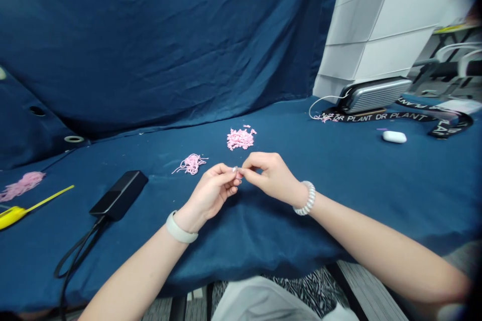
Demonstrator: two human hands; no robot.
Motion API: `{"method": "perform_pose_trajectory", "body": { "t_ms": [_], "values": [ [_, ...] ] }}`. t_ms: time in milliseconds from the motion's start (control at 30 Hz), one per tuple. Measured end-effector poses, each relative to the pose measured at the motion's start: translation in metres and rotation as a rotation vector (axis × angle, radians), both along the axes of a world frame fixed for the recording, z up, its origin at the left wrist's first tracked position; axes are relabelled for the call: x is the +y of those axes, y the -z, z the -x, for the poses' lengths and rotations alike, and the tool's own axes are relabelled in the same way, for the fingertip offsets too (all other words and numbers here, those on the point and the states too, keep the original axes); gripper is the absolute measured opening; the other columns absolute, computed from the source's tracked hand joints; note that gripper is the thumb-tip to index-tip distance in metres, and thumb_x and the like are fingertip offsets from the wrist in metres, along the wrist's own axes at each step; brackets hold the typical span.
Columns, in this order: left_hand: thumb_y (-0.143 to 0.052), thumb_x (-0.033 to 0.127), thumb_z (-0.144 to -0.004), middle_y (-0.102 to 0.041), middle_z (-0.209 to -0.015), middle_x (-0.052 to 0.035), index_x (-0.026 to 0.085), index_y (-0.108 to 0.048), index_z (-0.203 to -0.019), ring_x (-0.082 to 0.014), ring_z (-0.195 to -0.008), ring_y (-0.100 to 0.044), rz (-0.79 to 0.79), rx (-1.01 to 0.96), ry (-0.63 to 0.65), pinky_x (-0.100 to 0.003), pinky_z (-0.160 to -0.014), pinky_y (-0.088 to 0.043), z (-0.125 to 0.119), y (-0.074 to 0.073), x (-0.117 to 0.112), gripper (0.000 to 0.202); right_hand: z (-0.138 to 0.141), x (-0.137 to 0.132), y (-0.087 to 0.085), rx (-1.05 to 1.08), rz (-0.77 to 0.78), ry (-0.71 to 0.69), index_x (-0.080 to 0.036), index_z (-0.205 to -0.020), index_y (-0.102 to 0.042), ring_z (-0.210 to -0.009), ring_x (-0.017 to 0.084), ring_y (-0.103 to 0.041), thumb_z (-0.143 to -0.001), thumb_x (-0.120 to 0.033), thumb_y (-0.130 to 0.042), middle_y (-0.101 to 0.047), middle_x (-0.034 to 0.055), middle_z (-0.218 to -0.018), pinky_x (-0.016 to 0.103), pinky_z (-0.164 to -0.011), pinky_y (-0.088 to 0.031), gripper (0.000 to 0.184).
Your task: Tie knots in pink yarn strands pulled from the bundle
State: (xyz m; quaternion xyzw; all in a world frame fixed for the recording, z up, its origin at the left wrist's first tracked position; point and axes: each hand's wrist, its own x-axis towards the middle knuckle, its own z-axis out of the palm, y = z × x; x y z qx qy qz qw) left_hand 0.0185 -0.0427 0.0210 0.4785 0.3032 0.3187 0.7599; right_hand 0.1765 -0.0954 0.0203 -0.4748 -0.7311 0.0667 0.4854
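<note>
My left hand and my right hand meet fingertip to fingertip above the near part of the blue-covered table. Each is closed in a pinch. A trace of pink shows between the fingertips, but it is too small and too hidden to name. Just beyond my left hand lies a loose tangle of pink string. A heap of small pink knotted pieces sits farther back, beyond the meeting fingers. My left wrist wears a pale band, my right a coiled bracelet.
At left are a black box-shaped device with a cable, a yellow tool with a thin shaft, and a pink string bundle. At right lie a white case, a lettered black strap and a grey ribbed case.
</note>
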Motion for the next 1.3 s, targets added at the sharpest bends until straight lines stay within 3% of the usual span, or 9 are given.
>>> {"method": "perform_pose_trajectory", "body": {
  "t_ms": [200, 367, 567, 633, 767, 967, 1300],
  "values": [
    [-0.070, 0.021, -0.069, -0.058, -0.058, 0.0014, 0.013, -0.053, -0.063, -0.0054, -0.055, -0.053, -0.059, -0.001, -0.046, -0.015, -0.052, -0.043, -0.003, 0.003, 0.000, 0.020, -0.006, 0.002, 0.007, -0.566, -0.349, 0.026, -0.016, -0.068, -0.058, -0.064, 0.014, -0.049, -0.090, -0.017, -0.040, -0.058, 0.0048, -0.068, 0.027, -0.060, -0.038, 0.028],
    [-0.071, 0.022, -0.067, -0.060, -0.060, 0.0010, 0.014, -0.053, -0.063, -0.0059, -0.054, -0.053, -0.170, 0.015, -0.135, -0.018, -0.055, -0.044, -0.004, 0.008, 0.005, 0.021, -0.008, 0.001, 0.006, -0.639, -0.452, -0.022, -0.014, -0.080, -0.063, -0.069, 0.015, -0.052, -0.089, -0.019, -0.044, -0.061, 0.0065, -0.072, 0.030, -0.065, -0.042, 0.021],
    [-0.070, 0.022, -0.068, -0.061, -0.059, 0.0010, 0.013, -0.055, -0.063, -0.0064, -0.053, -0.053, -0.352, 0.079, -0.154, -0.019, -0.054, -0.043, -0.001, 0.010, 0.008, 0.018, -0.014, 0.003, -0.003, -0.164, -0.178, -0.108, -0.015, -0.086, -0.066, -0.073, 0.013, -0.059, -0.085, -0.019, -0.053, -0.067, 0.0052, -0.079, 0.026, -0.069, -0.047, 0.014],
    [-0.070, 0.022, -0.068, -0.062, -0.059, 0.0007, 0.013, -0.055, -0.064, -0.0070, -0.053, -0.053, -0.414, 0.104, -0.138, -0.019, -0.055, -0.043, 0.000, 0.011, 0.007, 0.017, -0.016, 0.005, -0.006, -0.099, -0.069, -0.127, -0.015, -0.085, -0.068, -0.074, 0.012, -0.061, -0.084, -0.020, -0.057, -0.068, 0.0043, -0.080, 0.025, -0.071, -0.048, 0.012],
    [-0.068, 0.024, -0.071, -0.062, -0.058, 0.0001, 0.013, -0.055, -0.065, -0.0082, -0.054, -0.054, -0.492, 0.194, -0.082, -0.020, -0.055, -0.044, 0.001, 0.010, 0.005, 0.018, -0.019, 0.005, -0.009, -0.134, 0.095, -0.195, -0.017, -0.084, -0.071, -0.073, 0.012, -0.063, -0.082, -0.024, -0.061, -0.070, 0.0029, -0.079, 0.023, -0.071, -0.047, 0.012],
    [-0.068, 0.023, -0.069, -0.062, -0.056, -0.0003, 0.013, -0.056, -0.063, -0.0081, -0.052, -0.055, -0.494, 0.316, -0.013, -0.019, -0.053, -0.045, 0.000, 0.007, 0.004, 0.016, -0.022, 0.003, -0.009, -0.198, 0.200, -0.212, -0.018, -0.081, -0.072, -0.072, 0.012, -0.064, -0.083, -0.027, -0.060, -0.071, 0.0027, -0.079, 0.022, -0.071, -0.046, 0.016],
    [-0.067, 0.021, -0.069, -0.063, -0.059, -0.0023, 0.012, -0.058, -0.066, -0.0089, -0.054, -0.057, -0.447, 0.362, 0.059, -0.021, -0.055, -0.047, -0.001, 0.013, 0.006, 0.013, -0.022, 0.001, -0.010, -0.383, 0.238, -0.181, -0.018, -0.081, -0.072, -0.073, 0.013, -0.063, -0.081, -0.022, -0.060, -0.071, 0.0030, -0.080, 0.023, -0.071, -0.045, 0.013]
  ]
}}
